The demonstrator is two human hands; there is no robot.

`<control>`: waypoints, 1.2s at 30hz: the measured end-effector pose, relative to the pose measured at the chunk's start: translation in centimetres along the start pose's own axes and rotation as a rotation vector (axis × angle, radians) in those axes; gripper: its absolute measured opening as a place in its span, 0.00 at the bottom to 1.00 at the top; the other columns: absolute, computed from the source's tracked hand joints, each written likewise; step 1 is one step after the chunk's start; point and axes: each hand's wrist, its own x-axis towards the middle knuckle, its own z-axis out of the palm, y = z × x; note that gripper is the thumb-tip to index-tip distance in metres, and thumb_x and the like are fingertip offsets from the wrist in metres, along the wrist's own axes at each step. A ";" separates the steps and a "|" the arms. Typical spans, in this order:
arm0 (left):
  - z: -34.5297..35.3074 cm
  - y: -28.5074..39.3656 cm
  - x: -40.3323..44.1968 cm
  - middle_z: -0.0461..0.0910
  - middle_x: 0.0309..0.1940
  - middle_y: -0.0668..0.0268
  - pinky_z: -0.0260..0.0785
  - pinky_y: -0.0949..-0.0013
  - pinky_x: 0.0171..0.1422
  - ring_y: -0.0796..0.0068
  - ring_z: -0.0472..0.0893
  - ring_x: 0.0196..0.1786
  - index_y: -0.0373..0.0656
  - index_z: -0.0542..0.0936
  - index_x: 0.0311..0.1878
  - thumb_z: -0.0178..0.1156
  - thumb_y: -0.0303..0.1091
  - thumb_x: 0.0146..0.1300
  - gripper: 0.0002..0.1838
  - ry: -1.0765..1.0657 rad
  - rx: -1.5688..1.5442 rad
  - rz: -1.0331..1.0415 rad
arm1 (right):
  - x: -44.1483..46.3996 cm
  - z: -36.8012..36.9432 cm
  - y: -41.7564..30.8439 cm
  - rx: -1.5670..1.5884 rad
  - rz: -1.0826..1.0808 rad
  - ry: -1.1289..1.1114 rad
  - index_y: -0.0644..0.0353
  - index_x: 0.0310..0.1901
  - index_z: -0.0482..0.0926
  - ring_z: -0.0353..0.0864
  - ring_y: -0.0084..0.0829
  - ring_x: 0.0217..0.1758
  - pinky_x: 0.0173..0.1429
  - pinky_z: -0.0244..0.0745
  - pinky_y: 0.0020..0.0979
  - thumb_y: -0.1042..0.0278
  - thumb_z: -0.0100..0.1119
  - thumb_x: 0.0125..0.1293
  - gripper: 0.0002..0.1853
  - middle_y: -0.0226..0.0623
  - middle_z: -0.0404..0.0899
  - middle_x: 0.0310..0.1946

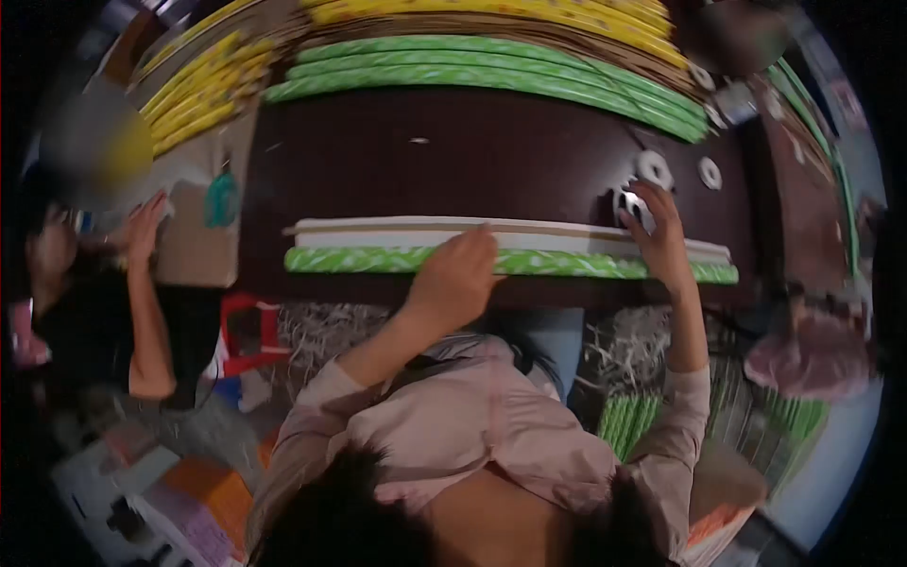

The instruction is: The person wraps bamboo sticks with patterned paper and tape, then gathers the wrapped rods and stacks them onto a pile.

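A slim green roll (576,264) with pale leaf-like streaks lies lengthwise just beside the near edge of the dark worktop (453,175), at its six o'clock. It looks straight, smooth and slightly glossy; its ends point to nine and three o'clock. Along its far side runs a white sheet (378,239) with a narrow tan strip (557,230).

The left hand (458,274) lies over the roll's middle, fingers drawn together; whether it grips or only presses, one cannot tell. The right hand (658,231), toward the roll's three o'clock end, bends its fingers and thumb about a small black-and-white object (624,200); how firmly is unclear.

A broad dark span of worktop, marked by a small white scrap (419,141), separates the roll from a row of green tubes (453,74) at twelve o'clock, with glossy yellow tubes (491,13) beyond. Two white rings, a nearer one (642,168) and a farther one (704,168), sit at two o'clock from the roll's middle. Toward nine o'clock lies flat brown cardboard (194,255), with a teal item (221,200) by its edge
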 end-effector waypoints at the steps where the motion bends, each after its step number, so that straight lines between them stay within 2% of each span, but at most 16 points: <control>1: 0.0 0.1 -0.1 0.76 0.57 0.49 0.72 0.58 0.59 0.53 0.77 0.56 0.30 0.76 0.53 0.67 0.34 0.53 0.25 0.031 -0.029 0.005 | 0.9 0.6 -2.2 0.204 0.091 -0.173 0.63 0.54 0.77 0.74 0.47 0.57 0.57 0.72 0.42 0.70 0.66 0.63 0.18 0.45 0.75 0.54; 2: -0.3 0.3 -0.2 0.76 0.57 0.50 0.72 0.59 0.58 0.54 0.77 0.55 0.30 0.77 0.52 0.66 0.34 0.54 0.24 0.019 -0.013 -0.009 | 1.3 1.7 -3.0 0.053 -0.066 -0.180 0.63 0.54 0.77 0.75 0.46 0.54 0.54 0.74 0.40 0.71 0.66 0.62 0.18 0.44 0.75 0.53; 5: -0.1 0.2 -0.2 0.75 0.56 0.52 0.72 0.61 0.58 0.57 0.76 0.55 0.31 0.78 0.50 0.65 0.34 0.55 0.22 0.055 0.034 -0.015 | 2.8 2.1 -6.1 0.229 0.045 -0.350 0.61 0.54 0.77 0.75 0.43 0.49 0.49 0.75 0.38 0.71 0.68 0.60 0.20 0.43 0.75 0.46; 8: 0.0 0.0 -0.2 0.74 0.57 0.53 0.71 0.61 0.59 0.58 0.76 0.56 0.31 0.78 0.49 0.63 0.34 0.57 0.19 0.083 0.036 0.025 | 3.5 2.7 -5.6 0.220 0.010 -0.501 0.60 0.53 0.77 0.75 0.41 0.46 0.44 0.73 0.38 0.71 0.69 0.58 0.21 0.42 0.76 0.42; 10: 0.2 0.0 -0.2 0.74 0.57 0.54 0.71 0.61 0.59 0.58 0.75 0.56 0.31 0.78 0.49 0.62 0.34 0.58 0.19 0.070 0.019 0.032 | 3.3 3.1 -5.9 0.151 -0.027 -0.445 0.60 0.51 0.78 0.75 0.39 0.41 0.40 0.72 0.37 0.72 0.70 0.57 0.19 0.40 0.77 0.38; 12: 0.5 0.1 -0.3 0.74 0.55 0.55 0.70 0.60 0.59 0.59 0.75 0.56 0.31 0.77 0.50 0.62 0.33 0.58 0.19 0.140 0.026 0.044 | 3.3 4.1 -5.3 0.295 -0.253 -0.346 0.62 0.44 0.80 0.76 0.38 0.38 0.38 0.70 0.35 0.74 0.69 0.58 0.13 0.41 0.77 0.33; 15: 0.3 0.3 -0.2 0.74 0.50 0.57 0.71 0.60 0.57 0.59 0.74 0.54 0.31 0.76 0.51 0.63 0.33 0.58 0.20 0.150 0.011 0.006 | 4.2 3.8 -5.9 0.282 -0.087 -0.538 0.64 0.37 0.81 0.77 0.39 0.36 0.39 0.71 0.35 0.76 0.66 0.58 0.06 0.41 0.77 0.31; 18: 0.3 0.0 -0.2 0.74 0.47 0.59 0.71 0.60 0.56 0.60 0.74 0.53 0.31 0.75 0.54 0.64 0.34 0.56 0.24 0.067 0.024 0.024 | 4.0 3.5 -6.5 0.330 0.042 -0.547 0.67 0.34 0.81 0.77 0.39 0.33 0.38 0.71 0.35 0.78 0.65 0.58 0.03 0.44 0.76 0.31; 21: -0.1 -0.3 -0.3 0.74 0.48 0.59 0.72 0.62 0.56 0.60 0.74 0.52 0.32 0.74 0.59 0.67 0.34 0.54 0.29 0.090 0.063 0.083 | 3.8 2.4 -7.5 0.313 0.006 -0.534 0.67 0.35 0.82 0.80 0.39 0.30 0.36 0.73 0.33 0.76 0.65 0.58 0.05 0.46 0.80 0.29; 24: -1.0 -0.5 -0.6 0.74 0.46 0.58 0.72 0.61 0.55 0.59 0.74 0.51 0.32 0.75 0.58 0.66 0.30 0.55 0.26 0.094 0.030 0.148 | 3.5 1.4 -8.6 0.278 0.024 -0.492 0.64 0.36 0.83 0.83 0.43 0.30 0.34 0.75 0.35 0.74 0.65 0.59 0.05 0.47 0.82 0.28; 25: -1.0 -0.4 -0.7 0.75 0.48 0.57 0.73 0.61 0.56 0.59 0.74 0.53 0.32 0.75 0.57 0.61 0.30 0.55 0.25 0.077 0.065 0.155 | 3.3 1.7 -8.0 0.301 -0.021 -0.488 0.65 0.37 0.82 0.82 0.34 0.28 0.35 0.75 0.31 0.75 0.64 0.60 0.05 0.44 0.82 0.26; 26: -0.9 -0.3 -0.8 0.75 0.49 0.57 0.73 0.62 0.57 0.60 0.74 0.55 0.31 0.76 0.56 0.57 0.30 0.55 0.24 0.061 0.103 0.161 | 2.8 1.1 -7.9 0.226 -0.020 -0.485 0.64 0.37 0.83 0.83 0.37 0.29 0.35 0.75 0.32 0.74 0.64 0.60 0.05 0.44 0.82 0.27; 28: -1.0 0.0 -0.7 0.76 0.48 0.57 0.74 0.62 0.57 0.61 0.75 0.54 0.31 0.77 0.55 0.57 0.29 0.55 0.23 0.077 0.095 0.186 | 2.6 0.7 -8.4 0.152 -0.087 -0.448 0.61 0.37 0.84 0.84 0.43 0.32 0.35 0.77 0.34 0.73 0.65 0.60 0.05 0.42 0.84 0.29; 32: -0.7 0.6 -0.8 0.78 0.44 0.58 0.75 0.62 0.55 0.63 0.78 0.49 0.32 0.80 0.51 0.58 0.28 0.53 0.20 0.151 0.156 0.171 | 1.4 -0.1 -8.5 0.082 -0.134 -0.427 0.58 0.39 0.85 0.85 0.41 0.33 0.36 0.78 0.35 0.70 0.67 0.58 0.07 0.40 0.85 0.31; 34: -0.5 0.6 -1.4 0.80 0.44 0.58 0.75 0.60 0.49 0.60 0.79 0.47 0.34 0.82 0.49 0.64 0.26 0.56 0.16 0.147 0.150 0.176 | 1.0 -0.2 -8.1 0.171 -0.224 -0.424 0.53 0.39 0.85 0.84 0.42 0.34 0.35 0.78 0.39 0.62 0.66 0.59 0.09 0.38 0.85 0.33; 36: -0.1 0.8 -1.6 0.80 0.43 0.59 0.74 0.60 0.49 0.60 0.79 0.48 0.35 0.83 0.46 0.64 0.25 0.56 0.14 0.168 0.128 0.166 | 0.9 -0.7 -8.1 0.163 -0.209 -0.472 0.53 0.42 0.86 0.85 0.41 0.35 0.36 0.79 0.38 0.60 0.67 0.58 0.11 0.37 0.86 0.35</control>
